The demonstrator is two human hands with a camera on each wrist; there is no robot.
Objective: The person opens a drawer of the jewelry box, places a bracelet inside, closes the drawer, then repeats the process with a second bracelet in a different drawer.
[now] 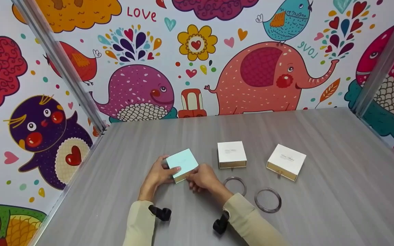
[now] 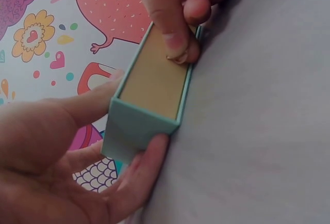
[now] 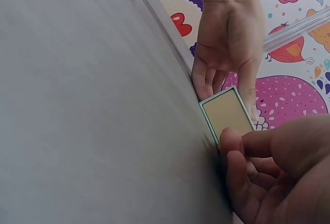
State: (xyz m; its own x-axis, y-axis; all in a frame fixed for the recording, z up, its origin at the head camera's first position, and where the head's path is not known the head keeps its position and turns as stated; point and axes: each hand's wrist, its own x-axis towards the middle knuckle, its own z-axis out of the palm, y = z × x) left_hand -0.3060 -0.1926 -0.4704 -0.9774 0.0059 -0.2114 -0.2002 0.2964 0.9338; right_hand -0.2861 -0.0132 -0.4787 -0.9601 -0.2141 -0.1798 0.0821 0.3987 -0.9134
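A small mint-green drawer-style gift box [image 1: 182, 160] is held at its left side by my left hand [image 1: 156, 173], thumb on top. In the left wrist view its tan drawer front [image 2: 149, 77] sits inside the green sleeve. My right hand [image 1: 204, 177] pinches a small pull loop [image 2: 178, 58] on that front between thumb and forefinger; the fingertips cover most of it. In the right wrist view, the right fingers [image 3: 232, 141] overlap the lower corner of the drawer front. Close by the right forearm lies a dark, glossy bangle [image 1: 245, 188], partly hidden.
Two white gift boxes with tan fronts stand right of the hands: one nearer [image 1: 232, 151], one farther right [image 1: 287, 158]. A second bangle [image 1: 268, 211] lies in front of them. The grey table [image 1: 337, 205] meets a cartoon-printed wall [image 1: 197, 75] at its back.
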